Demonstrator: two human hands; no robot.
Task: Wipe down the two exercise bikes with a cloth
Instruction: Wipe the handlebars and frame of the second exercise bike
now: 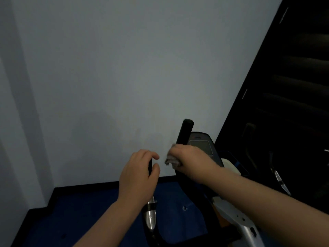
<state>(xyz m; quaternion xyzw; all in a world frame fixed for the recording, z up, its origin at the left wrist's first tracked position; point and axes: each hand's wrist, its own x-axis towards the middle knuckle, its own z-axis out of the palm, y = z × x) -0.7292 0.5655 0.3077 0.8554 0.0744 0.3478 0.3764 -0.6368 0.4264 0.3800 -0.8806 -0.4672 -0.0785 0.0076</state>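
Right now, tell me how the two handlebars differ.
The left handlebar is gripped bare by the left hand, its black top almost hidden; the right handlebar stands clear above the right hand, which holds a cloth around it. Both are upright and black at the top.

Pale wall (124, 68), blue floor (80, 211)
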